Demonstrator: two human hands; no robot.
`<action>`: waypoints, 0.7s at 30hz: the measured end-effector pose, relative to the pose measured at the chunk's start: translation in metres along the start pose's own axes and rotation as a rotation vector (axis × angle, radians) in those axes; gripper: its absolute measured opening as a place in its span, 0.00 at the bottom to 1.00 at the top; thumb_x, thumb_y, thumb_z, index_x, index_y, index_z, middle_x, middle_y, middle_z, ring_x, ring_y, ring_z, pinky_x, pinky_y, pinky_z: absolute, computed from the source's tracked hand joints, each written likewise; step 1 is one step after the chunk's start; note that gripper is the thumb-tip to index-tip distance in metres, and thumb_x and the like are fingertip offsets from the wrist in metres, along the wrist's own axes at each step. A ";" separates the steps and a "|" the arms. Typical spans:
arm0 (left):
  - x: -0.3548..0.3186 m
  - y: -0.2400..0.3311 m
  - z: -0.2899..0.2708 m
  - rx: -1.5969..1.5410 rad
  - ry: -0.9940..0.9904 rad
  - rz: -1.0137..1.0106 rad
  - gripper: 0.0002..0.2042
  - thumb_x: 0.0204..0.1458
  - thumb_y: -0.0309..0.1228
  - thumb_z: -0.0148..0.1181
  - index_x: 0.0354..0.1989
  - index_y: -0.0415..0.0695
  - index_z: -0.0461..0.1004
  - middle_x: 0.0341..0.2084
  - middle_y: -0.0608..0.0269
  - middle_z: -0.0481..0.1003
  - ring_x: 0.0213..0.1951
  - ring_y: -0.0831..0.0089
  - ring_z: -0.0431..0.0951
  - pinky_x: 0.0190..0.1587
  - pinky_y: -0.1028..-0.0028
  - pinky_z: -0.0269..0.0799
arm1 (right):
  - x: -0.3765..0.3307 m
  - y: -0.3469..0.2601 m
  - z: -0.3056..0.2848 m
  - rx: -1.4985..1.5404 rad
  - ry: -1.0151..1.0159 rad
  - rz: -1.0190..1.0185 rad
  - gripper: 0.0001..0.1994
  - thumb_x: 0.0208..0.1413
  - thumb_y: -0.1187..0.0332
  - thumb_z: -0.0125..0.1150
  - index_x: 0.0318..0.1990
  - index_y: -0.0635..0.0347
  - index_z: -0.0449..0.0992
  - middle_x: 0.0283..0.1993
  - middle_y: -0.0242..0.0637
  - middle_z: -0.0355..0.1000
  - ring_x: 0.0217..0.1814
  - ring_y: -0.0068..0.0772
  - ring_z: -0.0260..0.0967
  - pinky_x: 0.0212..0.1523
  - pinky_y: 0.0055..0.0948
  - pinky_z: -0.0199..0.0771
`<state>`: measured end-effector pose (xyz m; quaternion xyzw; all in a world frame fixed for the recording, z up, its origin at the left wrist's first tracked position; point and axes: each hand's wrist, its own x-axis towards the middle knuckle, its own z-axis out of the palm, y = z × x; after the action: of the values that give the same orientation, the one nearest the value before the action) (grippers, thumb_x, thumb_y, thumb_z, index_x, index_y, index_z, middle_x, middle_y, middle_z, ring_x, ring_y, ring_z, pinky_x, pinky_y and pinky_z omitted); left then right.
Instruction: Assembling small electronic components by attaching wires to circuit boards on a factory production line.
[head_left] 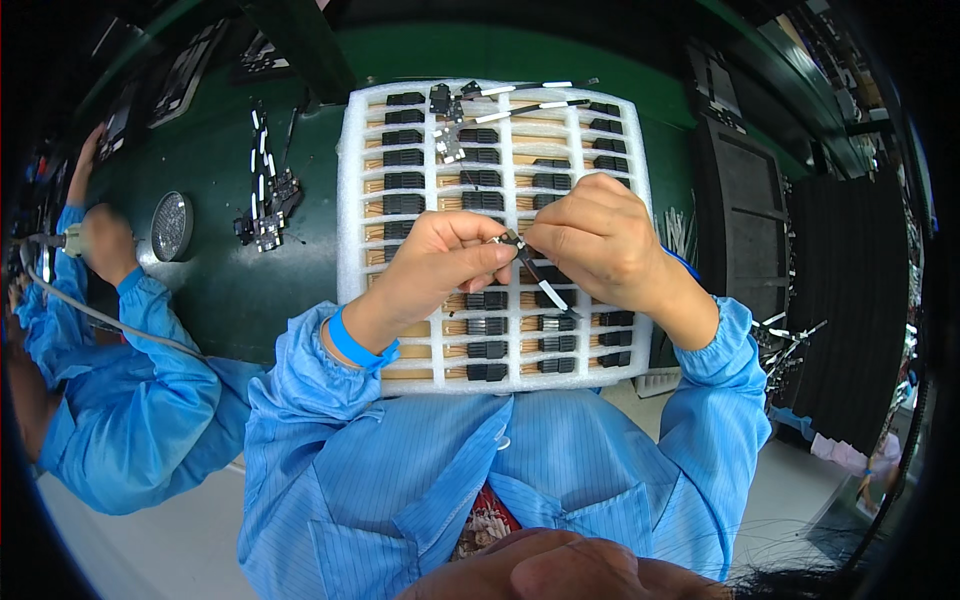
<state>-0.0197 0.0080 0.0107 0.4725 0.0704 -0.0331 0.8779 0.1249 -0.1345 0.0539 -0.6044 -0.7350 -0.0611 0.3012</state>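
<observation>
My left hand (440, 262) pinches a small black electronic part with a short cable (546, 286), which carries a white label and trails down to the right. My right hand (600, 240) is closed with its fingertips at the upper end of the same part; what lies between them is hidden. Both hands are over a white foam tray (352, 200), its slots filled with rows of black connectors (403, 204) on tan leads. At the tray's far end, more black cable assemblies (450, 140) with white labels lie across the rows.
Left of the tray are a round metal dish (171, 227) and a cluster of cable assemblies (265, 200) on the green table (240, 310). A co-worker's blue sleeve (150, 400) and blurred hand (106, 240) are farther left, by a grey cord. Black trays (740, 220) stand on the right.
</observation>
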 end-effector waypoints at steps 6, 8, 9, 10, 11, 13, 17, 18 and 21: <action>0.000 -0.003 0.000 0.105 0.048 0.045 0.07 0.50 0.27 0.55 0.33 0.37 0.72 0.21 0.66 0.72 0.19 0.88 0.63 0.21 0.88 0.59 | 0.000 -0.001 0.002 0.049 0.007 0.028 0.08 0.30 0.74 0.61 0.25 0.59 0.74 0.26 0.30 0.69 0.28 0.28 0.67 0.31 0.26 0.63; -0.001 -0.003 0.000 0.119 0.047 0.045 0.07 0.50 0.27 0.55 0.33 0.37 0.72 0.21 0.66 0.72 0.19 0.88 0.63 0.21 0.88 0.59 | 0.001 0.000 0.002 0.039 0.013 0.025 0.08 0.30 0.74 0.61 0.25 0.59 0.74 0.26 0.30 0.69 0.27 0.28 0.67 0.31 0.26 0.63; -0.001 -0.003 0.000 0.119 0.046 0.045 0.07 0.50 0.27 0.55 0.33 0.37 0.72 0.21 0.66 0.72 0.19 0.88 0.63 0.21 0.88 0.59 | 0.001 0.000 0.001 0.026 0.019 0.026 0.08 0.30 0.74 0.61 0.25 0.59 0.74 0.26 0.30 0.68 0.27 0.28 0.67 0.31 0.26 0.63; -0.001 -0.003 0.000 0.125 0.044 0.044 0.06 0.50 0.27 0.55 0.33 0.37 0.72 0.21 0.66 0.72 0.19 0.88 0.63 0.21 0.88 0.59 | 0.001 0.000 0.001 0.025 0.019 0.025 0.08 0.30 0.74 0.61 0.25 0.59 0.74 0.26 0.30 0.68 0.27 0.28 0.67 0.31 0.26 0.63; 0.000 -0.003 0.000 0.130 0.042 0.043 0.06 0.50 0.27 0.55 0.33 0.37 0.72 0.21 0.66 0.72 0.19 0.88 0.63 0.21 0.88 0.59 | 0.002 0.000 0.001 0.014 0.017 0.024 0.09 0.29 0.74 0.61 0.24 0.59 0.74 0.25 0.30 0.68 0.27 0.28 0.67 0.31 0.26 0.63; 0.000 -0.002 0.000 0.113 0.038 0.038 0.06 0.50 0.27 0.55 0.33 0.37 0.72 0.21 0.66 0.72 0.19 0.88 0.63 0.21 0.88 0.59 | 0.002 -0.001 0.000 0.004 0.015 0.024 0.09 0.29 0.74 0.61 0.24 0.59 0.74 0.25 0.30 0.68 0.27 0.28 0.66 0.31 0.26 0.63; 0.000 -0.001 0.000 0.064 0.014 0.040 0.06 0.50 0.27 0.54 0.32 0.37 0.72 0.21 0.66 0.72 0.19 0.88 0.63 0.21 0.88 0.59 | 0.002 -0.002 0.000 -0.005 0.021 0.013 0.09 0.29 0.74 0.61 0.25 0.59 0.74 0.26 0.30 0.69 0.27 0.28 0.66 0.31 0.26 0.63; 0.000 -0.001 0.000 0.064 0.014 0.040 0.06 0.50 0.27 0.54 0.32 0.37 0.72 0.21 0.66 0.72 0.19 0.88 0.63 0.21 0.88 0.59 | 0.002 -0.002 0.000 -0.005 0.025 0.010 0.09 0.29 0.74 0.61 0.25 0.59 0.74 0.26 0.30 0.69 0.27 0.28 0.66 0.31 0.26 0.63; 0.000 0.000 0.000 0.046 0.011 0.029 0.06 0.50 0.27 0.54 0.32 0.37 0.72 0.21 0.66 0.72 0.19 0.88 0.63 0.21 0.88 0.59 | 0.002 -0.002 0.000 -0.016 0.023 0.003 0.09 0.30 0.73 0.61 0.25 0.59 0.74 0.26 0.30 0.69 0.27 0.28 0.66 0.32 0.26 0.63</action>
<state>-0.0201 0.0077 0.0105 0.4938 0.0673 -0.0193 0.8667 0.1226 -0.1335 0.0551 -0.6071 -0.7302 -0.0733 0.3048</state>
